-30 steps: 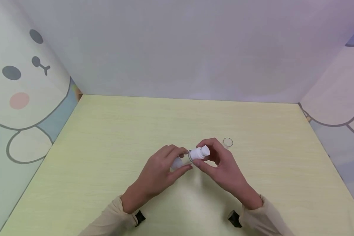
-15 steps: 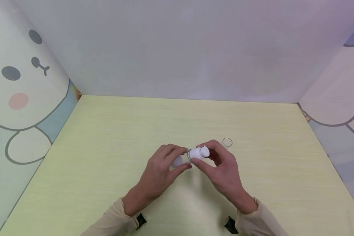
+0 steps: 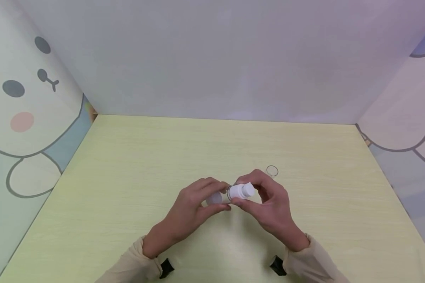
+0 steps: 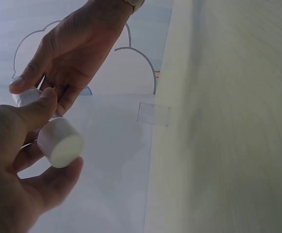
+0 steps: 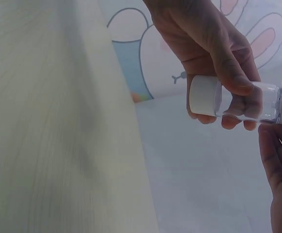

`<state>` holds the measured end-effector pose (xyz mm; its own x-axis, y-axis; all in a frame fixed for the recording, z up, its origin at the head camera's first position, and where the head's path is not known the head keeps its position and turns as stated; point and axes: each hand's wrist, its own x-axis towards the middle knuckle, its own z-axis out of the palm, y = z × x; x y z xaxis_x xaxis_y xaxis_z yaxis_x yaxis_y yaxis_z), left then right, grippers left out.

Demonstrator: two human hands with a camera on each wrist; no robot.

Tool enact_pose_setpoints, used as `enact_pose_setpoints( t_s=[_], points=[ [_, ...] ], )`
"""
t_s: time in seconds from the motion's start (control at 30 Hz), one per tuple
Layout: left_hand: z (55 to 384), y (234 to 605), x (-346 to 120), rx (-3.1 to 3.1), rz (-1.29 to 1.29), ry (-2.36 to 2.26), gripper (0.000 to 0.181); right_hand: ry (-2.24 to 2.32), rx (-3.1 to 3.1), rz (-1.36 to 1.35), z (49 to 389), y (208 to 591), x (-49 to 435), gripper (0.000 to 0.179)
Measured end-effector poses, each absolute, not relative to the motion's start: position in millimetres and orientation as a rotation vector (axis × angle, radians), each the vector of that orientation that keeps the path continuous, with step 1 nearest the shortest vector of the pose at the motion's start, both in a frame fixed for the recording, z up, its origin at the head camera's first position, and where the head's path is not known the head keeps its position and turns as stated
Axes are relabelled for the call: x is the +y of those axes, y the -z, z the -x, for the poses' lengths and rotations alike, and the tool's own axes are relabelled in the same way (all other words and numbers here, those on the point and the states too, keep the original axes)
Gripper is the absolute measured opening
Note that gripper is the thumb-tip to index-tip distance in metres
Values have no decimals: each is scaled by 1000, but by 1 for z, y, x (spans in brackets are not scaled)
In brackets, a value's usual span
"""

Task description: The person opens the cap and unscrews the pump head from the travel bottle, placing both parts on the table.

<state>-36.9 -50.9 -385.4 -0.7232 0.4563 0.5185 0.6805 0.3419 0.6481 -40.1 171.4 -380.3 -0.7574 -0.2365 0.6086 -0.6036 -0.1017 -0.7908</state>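
A small clear pump bottle (image 3: 217,197) with a white base (image 5: 203,96) and white pump top (image 3: 241,191) is held above the table, lying nearly sideways with the top to the right. My left hand (image 3: 191,204) grips its clear body between thumb and fingers. At the other end, my right hand (image 3: 274,204) pinches the white collar below the pump head. In the left wrist view the white base (image 4: 65,145) faces the camera, and the pump end is partly covered by fingers. Just beyond my right hand, a clear cap (image 3: 272,170) stands on the table.
The pale wood-grain table (image 3: 145,153) spreads around both hands. A plain whitish wall (image 3: 212,59) rises at its back edge, and cartoon-printed panels (image 3: 24,118) flank both sides. A black wrist device (image 3: 278,265) sticks out by the right sleeve.
Both hands have lowered slightly toward me with the bottle, which now lies more level. The pump head has turned a little. Both grips stay on the bottle, and the clear cap remains on the table.
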Motion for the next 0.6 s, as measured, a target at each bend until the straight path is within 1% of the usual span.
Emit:
enact_pose_setpoints(
  t_s=[0.17,0.37,0.6],
  points=[
    [39,383,-54,-2338,1119,1463,40,-1939,-1827,-1085,45,381,175,32],
    [41,381,-58,-2343,1260,1709,35,-1945,-1861,-1153,43,379,179,33],
    [42,382,-62,-2329,1346,2026,35,-1932,-1896,-1309,42,371,184,41]
  ],
)
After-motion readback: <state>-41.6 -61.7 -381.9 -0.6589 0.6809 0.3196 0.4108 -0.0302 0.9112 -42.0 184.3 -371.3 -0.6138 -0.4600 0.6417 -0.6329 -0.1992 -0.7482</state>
